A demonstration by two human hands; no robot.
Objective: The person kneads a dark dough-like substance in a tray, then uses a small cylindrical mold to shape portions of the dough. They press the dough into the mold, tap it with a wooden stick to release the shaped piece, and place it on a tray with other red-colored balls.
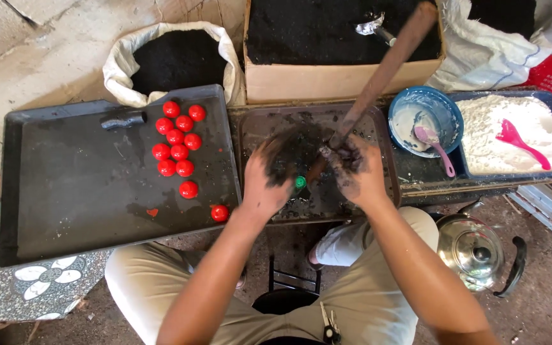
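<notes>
1. Eleven finished red balls lie on the large black tray, left of the small dark tray where the work goes on; that count suggests the job is well under way.
2. Over the small tray, the left hand curls around a green-capped piece amid black powder.
3. The right hand is clenched on a long wooden rod pressing down beside it.
4. Behind the small tray stand a box and a sack of black powder, still plentiful.
5. Right of it sit a blue bowl, white powder and, lower, a kettle on rough concrete floor.
</notes>
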